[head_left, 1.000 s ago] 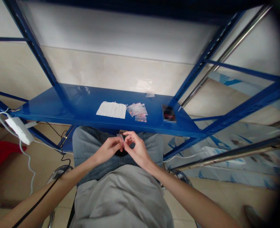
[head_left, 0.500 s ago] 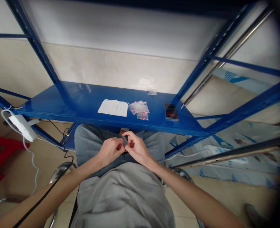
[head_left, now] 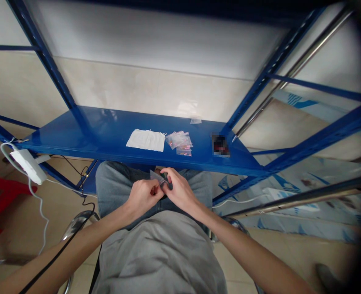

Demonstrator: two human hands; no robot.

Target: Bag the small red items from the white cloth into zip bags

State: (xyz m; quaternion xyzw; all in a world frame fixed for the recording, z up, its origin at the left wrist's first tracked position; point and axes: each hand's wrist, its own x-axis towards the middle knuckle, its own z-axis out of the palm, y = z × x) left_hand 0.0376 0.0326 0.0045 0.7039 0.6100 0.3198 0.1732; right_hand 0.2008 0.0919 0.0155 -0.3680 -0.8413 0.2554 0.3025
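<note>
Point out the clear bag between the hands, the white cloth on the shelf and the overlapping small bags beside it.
Clear bag (head_left: 156, 176): head view, on its exposed plastic.
White cloth (head_left: 146, 140): head view, on its middle.
Small bags (head_left: 180, 141): head view, on the upper bags' plastic.

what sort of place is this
Probably a storeroom or small indoor workspace: a blue metal shelf stands against the wall, a power strip hangs at one end, and wrapped panels lie beside it.
</note>
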